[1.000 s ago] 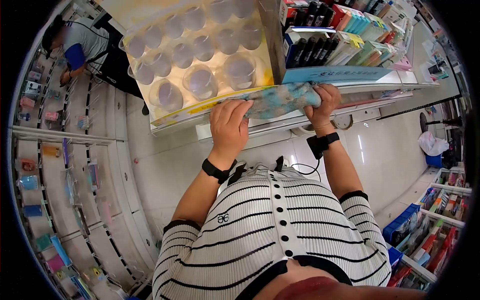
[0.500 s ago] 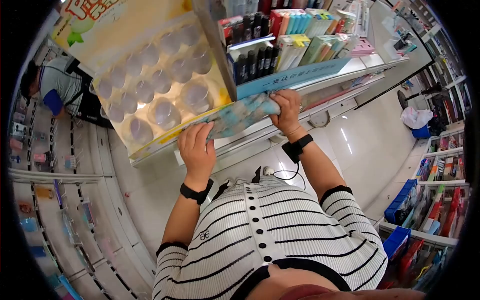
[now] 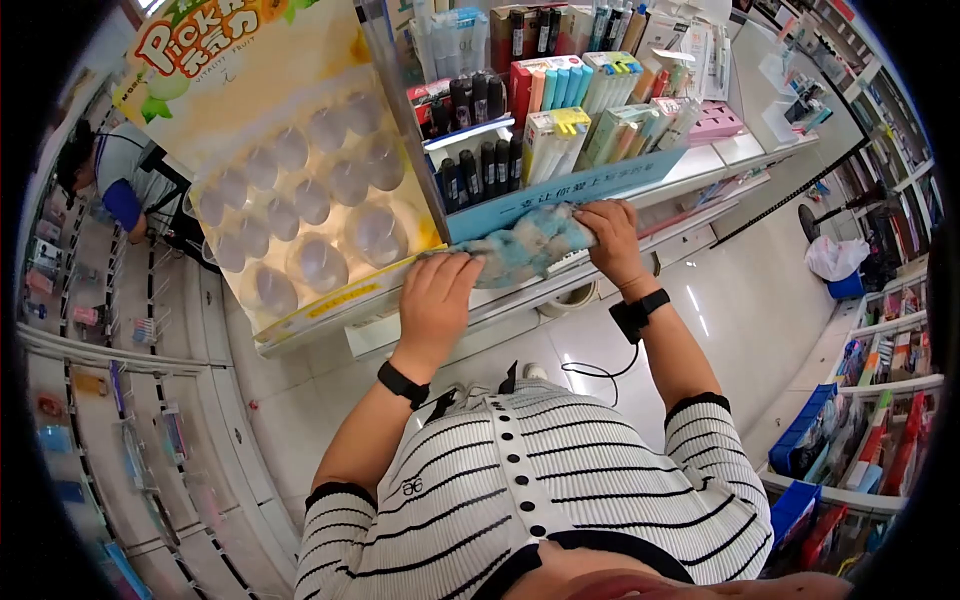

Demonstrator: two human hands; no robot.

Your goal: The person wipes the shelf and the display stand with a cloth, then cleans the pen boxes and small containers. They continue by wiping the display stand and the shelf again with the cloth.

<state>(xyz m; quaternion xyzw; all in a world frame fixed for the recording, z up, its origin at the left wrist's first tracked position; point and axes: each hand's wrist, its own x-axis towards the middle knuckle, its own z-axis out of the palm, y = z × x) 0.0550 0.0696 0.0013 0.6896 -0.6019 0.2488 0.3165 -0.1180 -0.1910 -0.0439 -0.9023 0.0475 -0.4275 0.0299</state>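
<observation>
A crumpled blue-and-grey cloth (image 3: 530, 245) stretches along the front edge of the display shelf. My left hand (image 3: 437, 300) closes on its left end, beside the yellow edge of the display tray. At the cloth's other end, the fingers of my right hand (image 3: 612, 238) are curled over it, below the blue sign strip (image 3: 570, 195). The tray (image 3: 350, 298) has rows of clear round cups (image 3: 318, 262) with no items visible in them. Fingertips of both hands are partly hidden in the cloth.
Boxes of black markers (image 3: 485, 170) and pastel pens (image 3: 560, 82) stand behind the sign strip. Another person (image 3: 125, 185) bends at the left shelves. Blue bins (image 3: 805, 430) line the right shelves. A cable (image 3: 605, 374) hangs from my right wrist.
Both hands and the cloth have shifted right along the shelf edge. The cloth looks more bunched than before. The view has moved slightly, showing more of the pen boxes.
</observation>
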